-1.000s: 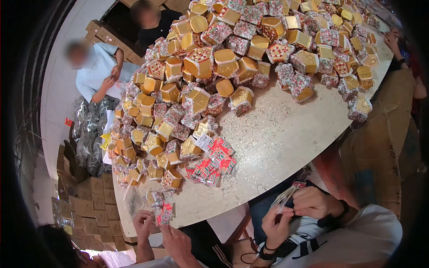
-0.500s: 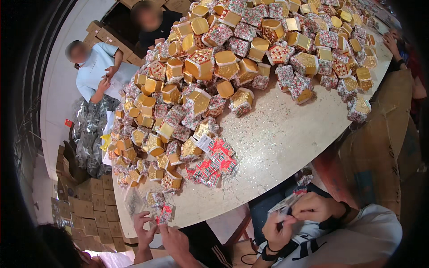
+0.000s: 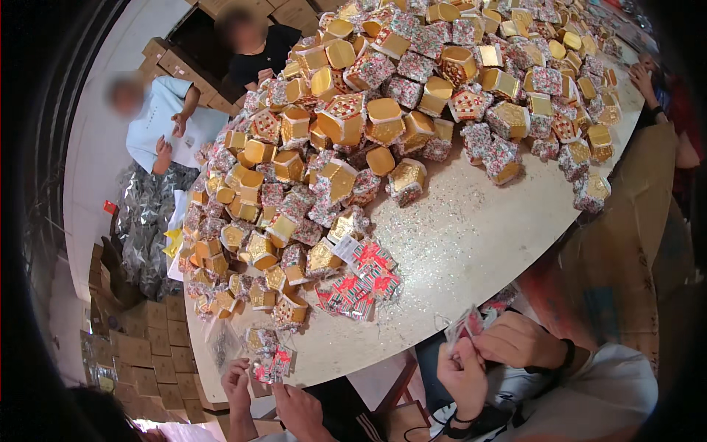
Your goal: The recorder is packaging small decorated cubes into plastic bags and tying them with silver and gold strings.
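Observation:
Near the table's front right edge, my left hand (image 3: 462, 374) pinches the lower part of a small clear packet with red inside (image 3: 467, 324). My right hand (image 3: 521, 340), with a black band at its wrist, is closed at the packet's right side, fingers bent against it. Just beyond my hands, a red-and-white thing (image 3: 504, 296) shows partly at the table edge. On the table, to the left, lies a loose pile of red-and-green striped cards (image 3: 361, 287) with thin strings and a white label (image 3: 346, 249).
A big heap of gold ornaments (image 3: 383, 121) coated in red, white and green bits covers the table (image 3: 456, 228), which is strewn with glitter. At lower left a co-worker's hands (image 3: 294, 409) hold striped cards (image 3: 278, 364). Cardboard (image 3: 618, 236) stands at right; cartons (image 3: 151, 339) are stacked at left.
My hands have raised the packet and turned it more upright; my left hand has tipped upward. The co-worker at lower left has shifted their hands slightly. My view has moved a little.

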`<state>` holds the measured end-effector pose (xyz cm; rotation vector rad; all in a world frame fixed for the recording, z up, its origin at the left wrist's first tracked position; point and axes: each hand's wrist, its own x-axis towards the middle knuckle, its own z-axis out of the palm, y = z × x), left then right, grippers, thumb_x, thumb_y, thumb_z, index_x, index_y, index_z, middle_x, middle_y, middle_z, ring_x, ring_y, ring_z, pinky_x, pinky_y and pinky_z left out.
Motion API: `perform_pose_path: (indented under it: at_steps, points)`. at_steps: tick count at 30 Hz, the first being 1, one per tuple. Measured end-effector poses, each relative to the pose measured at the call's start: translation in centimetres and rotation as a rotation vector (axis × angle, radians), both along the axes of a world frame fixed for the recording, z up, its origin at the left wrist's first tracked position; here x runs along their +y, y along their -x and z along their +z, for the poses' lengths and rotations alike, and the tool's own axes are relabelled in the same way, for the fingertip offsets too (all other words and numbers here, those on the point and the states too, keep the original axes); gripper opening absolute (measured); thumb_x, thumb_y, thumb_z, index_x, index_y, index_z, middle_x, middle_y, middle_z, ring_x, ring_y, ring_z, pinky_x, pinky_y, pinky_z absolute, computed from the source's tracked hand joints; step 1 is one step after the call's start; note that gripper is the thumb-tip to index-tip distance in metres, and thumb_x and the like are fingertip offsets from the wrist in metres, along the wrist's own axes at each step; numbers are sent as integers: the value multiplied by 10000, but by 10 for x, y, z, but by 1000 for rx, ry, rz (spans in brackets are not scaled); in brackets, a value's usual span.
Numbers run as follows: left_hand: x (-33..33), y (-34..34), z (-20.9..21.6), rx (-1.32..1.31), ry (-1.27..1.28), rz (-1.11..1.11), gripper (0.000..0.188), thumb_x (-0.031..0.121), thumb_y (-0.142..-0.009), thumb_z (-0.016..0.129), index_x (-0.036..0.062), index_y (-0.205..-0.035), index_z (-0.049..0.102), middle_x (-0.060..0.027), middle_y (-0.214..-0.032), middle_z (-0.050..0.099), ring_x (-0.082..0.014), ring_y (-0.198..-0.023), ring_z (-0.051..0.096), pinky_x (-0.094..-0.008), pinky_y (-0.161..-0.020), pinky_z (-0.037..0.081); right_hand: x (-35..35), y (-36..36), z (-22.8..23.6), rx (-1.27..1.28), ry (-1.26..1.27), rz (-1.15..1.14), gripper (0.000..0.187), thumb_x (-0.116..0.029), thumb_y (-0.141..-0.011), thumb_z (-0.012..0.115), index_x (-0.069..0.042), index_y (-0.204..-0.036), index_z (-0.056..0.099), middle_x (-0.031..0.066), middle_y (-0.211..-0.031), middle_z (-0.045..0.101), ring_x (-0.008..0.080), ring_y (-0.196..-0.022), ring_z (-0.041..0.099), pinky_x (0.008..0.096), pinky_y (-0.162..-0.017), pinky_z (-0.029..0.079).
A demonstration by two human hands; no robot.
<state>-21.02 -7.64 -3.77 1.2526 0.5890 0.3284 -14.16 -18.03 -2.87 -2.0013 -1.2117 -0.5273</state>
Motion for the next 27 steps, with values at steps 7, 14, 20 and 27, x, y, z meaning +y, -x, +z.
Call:
perform_pose_path:
  at_steps: [7,14,20,27]
  points:
    - [16,-11,7,-111,417,6,175,114,-951,479,47,-789,469,22,-566,410,-53,-474,353,-206,-457,298,3,-47,-5,188,58,63,154,-77,-660,678,-60,-778,581,76,-745,560,244,-769,560,375,-720,447]
    - [20,-55,2,-371,1434,-666,337,275,-939,440,44,-1175,507,-143,-1258,517,-382,-1161,475,-335,-772,460,-18,-140,18,-74,-176,-551,104,-39,-718,625,-42,-803,566,105,-809,576,304,-988,566,411,-837,426]
    - [5,-98,10,-485,1931,-775,409,256,-945,436,93,-1319,424,11,-852,472,-138,-817,445,-242,-612,403,-27,-168,3,367,-398,-639,92,-57,-757,601,-21,-833,566,135,-878,588,273,-840,578,380,-761,457]
    - [11,-100,13,-358,1233,-581,401,198,-955,428,25,-1314,389,-20,-918,507,-148,-896,487,-205,-656,416,-34,-126,5,119,-94,-509,116,-69,-737,616,-26,-833,568,123,-859,581,292,-858,577,341,-720,456]
